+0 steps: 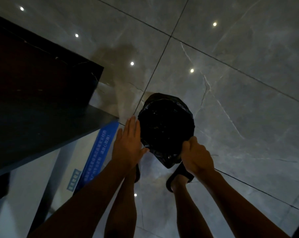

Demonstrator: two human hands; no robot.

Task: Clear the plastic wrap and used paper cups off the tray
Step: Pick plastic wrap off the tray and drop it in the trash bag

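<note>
A round bin lined with a black plastic bag (165,124) stands on the floor in front of my feet. My right hand (195,156) is closed on the near edge of the bag liner. My left hand (128,143) is flat, fingers straight and together, beside the bin's left rim, holding nothing. The bin's inside is dark and its contents cannot be made out. No tray, plastic wrap or paper cups are in view.
A dark counter or table (42,103) fills the left side, with a blue label (97,152) on a pale panel below its edge. Glossy grey floor tiles (231,83) reflect ceiling lights. My feet in black sandals (178,176) stand just behind the bin.
</note>
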